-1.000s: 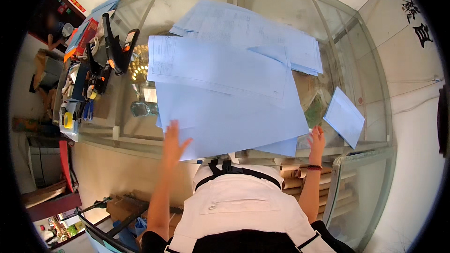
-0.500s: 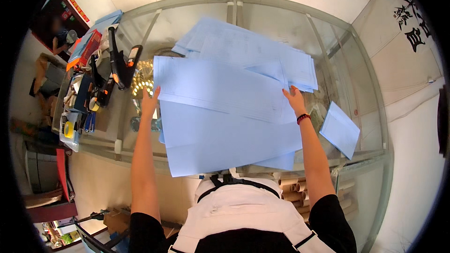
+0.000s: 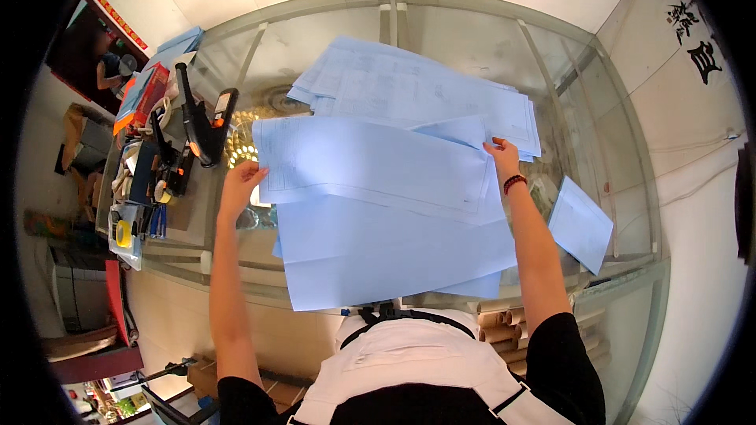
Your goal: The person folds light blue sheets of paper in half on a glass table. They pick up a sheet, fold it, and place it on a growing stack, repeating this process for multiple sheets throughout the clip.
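A wide light-blue printed paper sheet (image 3: 370,159) lies folded across larger blue sheets on the glass table. My left hand (image 3: 242,187) is closed at its left edge, thumb and fingertips pinching the paper. Near its upper right corner, my right hand (image 3: 504,159) pinches the opposite edge; a dark red beaded bracelet circles that wrist. Underneath, a larger blue sheet (image 3: 394,256) spreads toward my body. Beyond the held sheet lies a loose stack of blue drawings (image 3: 417,83), partly covered by it.
A folded blue paper packet (image 3: 581,224) rests right of my right forearm. On the left stand a black-and-orange handheld tool (image 3: 198,122), a yellow tape roll (image 3: 123,234) and other supplies. Cardboard tubes (image 3: 498,332) sit beneath the glass table (image 3: 441,20). Another person (image 3: 106,71) is in the doorway.
My fingers, spread beside the sheet earlier, have closed on its left and right edges. The sheet's upper edge sits slightly nearer my body; the whole view has also shifted a little.
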The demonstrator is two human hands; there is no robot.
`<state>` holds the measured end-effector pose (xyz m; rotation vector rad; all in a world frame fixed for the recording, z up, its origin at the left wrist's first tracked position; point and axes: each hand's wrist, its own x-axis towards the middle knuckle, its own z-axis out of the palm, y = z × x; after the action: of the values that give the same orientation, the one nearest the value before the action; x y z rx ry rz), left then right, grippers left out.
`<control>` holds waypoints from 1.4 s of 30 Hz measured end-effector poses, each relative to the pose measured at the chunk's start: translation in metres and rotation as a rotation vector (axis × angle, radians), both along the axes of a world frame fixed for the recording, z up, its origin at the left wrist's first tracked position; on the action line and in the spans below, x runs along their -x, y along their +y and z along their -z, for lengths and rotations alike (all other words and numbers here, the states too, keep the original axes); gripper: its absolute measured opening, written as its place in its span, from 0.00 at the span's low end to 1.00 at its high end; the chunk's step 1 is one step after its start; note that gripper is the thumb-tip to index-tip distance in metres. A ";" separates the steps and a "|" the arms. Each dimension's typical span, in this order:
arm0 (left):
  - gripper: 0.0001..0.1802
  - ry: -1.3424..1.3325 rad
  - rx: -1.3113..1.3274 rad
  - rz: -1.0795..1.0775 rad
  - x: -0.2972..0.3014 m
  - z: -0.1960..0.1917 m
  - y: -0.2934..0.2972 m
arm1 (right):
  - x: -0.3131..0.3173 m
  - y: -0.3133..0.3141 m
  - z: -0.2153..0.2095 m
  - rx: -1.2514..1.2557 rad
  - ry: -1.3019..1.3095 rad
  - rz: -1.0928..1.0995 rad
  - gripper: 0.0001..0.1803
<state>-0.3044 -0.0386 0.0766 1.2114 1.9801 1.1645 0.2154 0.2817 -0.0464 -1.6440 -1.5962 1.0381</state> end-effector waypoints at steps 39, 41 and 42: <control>0.09 -0.672 -0.031 -0.113 -0.041 0.021 -0.161 | -0.089 -0.107 -0.067 0.077 0.775 -0.225 0.27; 0.09 -0.610 0.017 -0.173 -0.050 0.006 -0.155 | -0.097 -0.107 -0.063 0.108 0.810 -0.221 0.30; 0.09 -0.626 -0.021 -0.189 -0.044 0.010 -0.161 | -0.097 -0.106 -0.064 0.124 0.832 -0.230 0.31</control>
<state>-0.2608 -0.1993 0.0661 0.5661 1.6176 1.4421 0.3121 0.1752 0.0181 -0.8852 -1.1635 1.6801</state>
